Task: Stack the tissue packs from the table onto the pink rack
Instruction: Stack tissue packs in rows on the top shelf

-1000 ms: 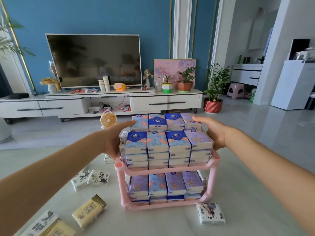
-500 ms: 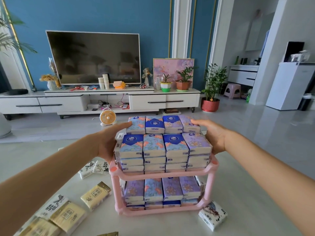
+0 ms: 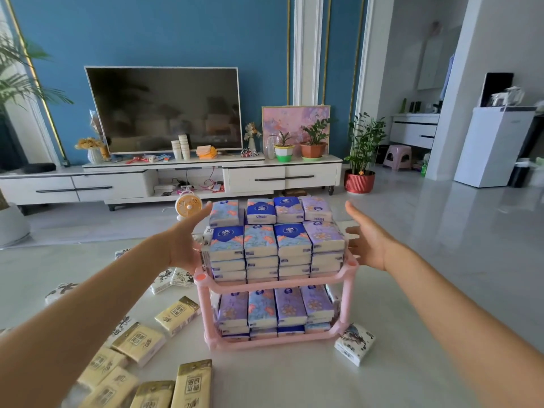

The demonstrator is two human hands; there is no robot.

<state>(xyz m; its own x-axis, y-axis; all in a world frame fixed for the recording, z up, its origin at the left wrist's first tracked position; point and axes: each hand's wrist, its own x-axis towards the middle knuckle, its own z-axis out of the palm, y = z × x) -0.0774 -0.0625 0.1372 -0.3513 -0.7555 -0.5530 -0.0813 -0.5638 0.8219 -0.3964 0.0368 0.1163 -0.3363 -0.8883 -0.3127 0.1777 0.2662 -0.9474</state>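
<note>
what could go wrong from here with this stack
1. The top packs rise well above the rail of the pink rack with no side support; an open left hand or right hand brushing them could topple a column.
2. Many loose packs lie on the table; piling them higher would likely make it less steady.

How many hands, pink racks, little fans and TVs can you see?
Hands: 2, the left hand and the right hand
Pink rack: 1
Fan: 1
TV: 1
Total: 5
</note>
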